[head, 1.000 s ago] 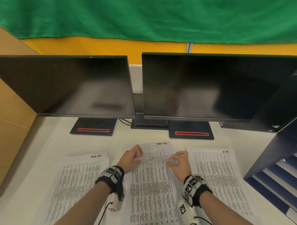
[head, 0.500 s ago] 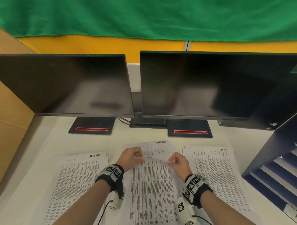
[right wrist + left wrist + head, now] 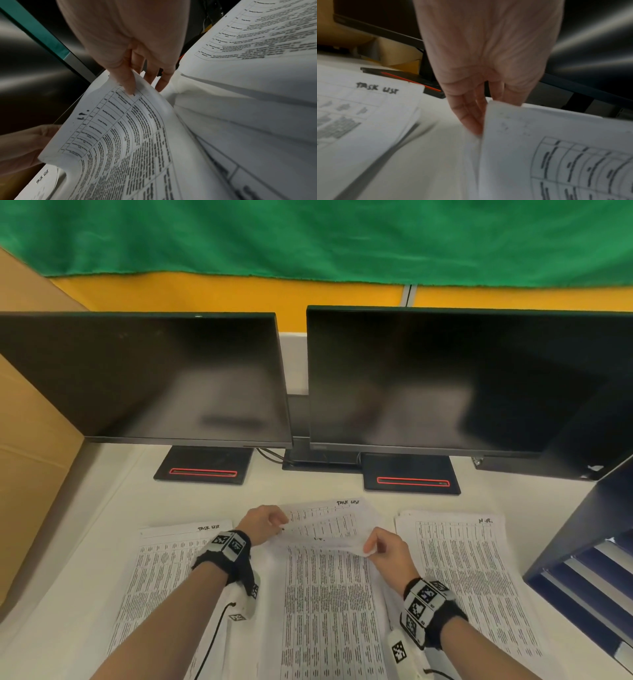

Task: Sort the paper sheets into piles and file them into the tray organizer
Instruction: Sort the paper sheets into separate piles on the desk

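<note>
Three piles of printed sheets lie on the white desk: a left pile (image 3: pixel 164 577) marked TASK LIST, a middle pile (image 3: pixel 325 517) and a right pile (image 3: pixel 462 577). My left hand (image 3: pixel 279 523) and right hand (image 3: pixel 368 549) pinch the far corners of the middle pile's top sheet (image 3: pixel 329 611) and hold its far edge curled up off the pile. The right wrist view shows my thumb on top of the top sheet (image 3: pixel 128 135) and fingers beneath. My left hand (image 3: pixel 476 121) grips the top sheet (image 3: pixel 556 148) by its edge. The dark blue tray organizer (image 3: pixel 582 542) stands at the right.
Two dark monitors (image 3: pixel 144 378) (image 3: pixel 445 381) on black stands (image 3: pixel 205 470) fill the back of the desk. A cardboard panel (image 3: pixel 30 440) closes off the left side. A strip of bare desk (image 3: pixel 308 487) lies between the stands and the papers.
Both hands have drawn back toward me with the top sheet's far edge, raising it. More of the TASK LIST sheet underneath shows.
</note>
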The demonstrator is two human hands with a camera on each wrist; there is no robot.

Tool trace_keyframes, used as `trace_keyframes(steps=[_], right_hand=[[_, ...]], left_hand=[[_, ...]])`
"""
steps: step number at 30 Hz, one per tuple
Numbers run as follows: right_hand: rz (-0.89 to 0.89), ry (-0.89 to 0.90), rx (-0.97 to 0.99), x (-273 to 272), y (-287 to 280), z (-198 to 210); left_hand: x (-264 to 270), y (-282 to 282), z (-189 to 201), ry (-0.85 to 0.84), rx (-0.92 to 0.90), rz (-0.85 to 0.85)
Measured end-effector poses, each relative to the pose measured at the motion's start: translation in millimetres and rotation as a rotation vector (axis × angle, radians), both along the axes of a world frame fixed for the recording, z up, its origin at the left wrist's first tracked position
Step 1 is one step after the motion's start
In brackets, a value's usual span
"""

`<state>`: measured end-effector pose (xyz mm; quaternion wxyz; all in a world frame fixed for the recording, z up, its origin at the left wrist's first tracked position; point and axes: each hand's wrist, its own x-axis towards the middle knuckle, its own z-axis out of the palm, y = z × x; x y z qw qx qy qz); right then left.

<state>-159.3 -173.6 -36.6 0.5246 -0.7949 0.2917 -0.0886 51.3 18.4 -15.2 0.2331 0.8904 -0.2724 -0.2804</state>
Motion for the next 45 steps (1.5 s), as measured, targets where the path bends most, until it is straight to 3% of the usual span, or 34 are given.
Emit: trace_keyframes(steps=[3, 6, 10, 12, 15, 19, 24, 28, 30, 35, 40, 45], right_hand=[[0.017, 0.016, 0.017, -1, -1, 0], [-0.027, -0.006, 0.085, 0, -2, 7], [-0.175, -0.061, 0.22, 15, -3, 25], [-0.256, -0.084, 0.308, 28, -5, 29], [-0.362, -0.054, 0.393, 49, -9, 31], [-0.341, -0.041, 0.597, 63, -10, 39], [-0.178, 0.031, 0.52, 57, -2, 38], [-0.167, 0.06, 0.466, 45, 2, 26], [-0.16, 0.067, 0.445, 40, 3, 21], [-0.168, 0.043, 0.385, 29, 0, 13], [-0.173, 0.088, 0.273, 26, -8, -5], [-0.164, 0.145, 0.144, 21, -9, -10]], left_hand=[[-3, 6, -1, 0.012, 0.011, 0.006], [-14, 9, 0, 0.0, -0.189, 0.13], [-35, 16, 9, 0.348, -0.454, 0.408], [-48, 20, 12, 0.439, -0.425, 0.431], [-64, 31, 2, 0.473, -0.235, 0.386], [-70, 57, 1, 0.498, -0.179, 0.408], [-12, 86, 33, 0.394, -0.314, 0.625], [57, 101, 40, 0.429, -0.131, 0.501], [76, 97, 49, 0.421, -0.019, 0.528], [107, 75, 53, 0.128, 0.35, 0.472], [137, 57, 29, -0.035, 0.355, 0.519], [137, 53, 15, -0.078, 0.352, 0.622]])
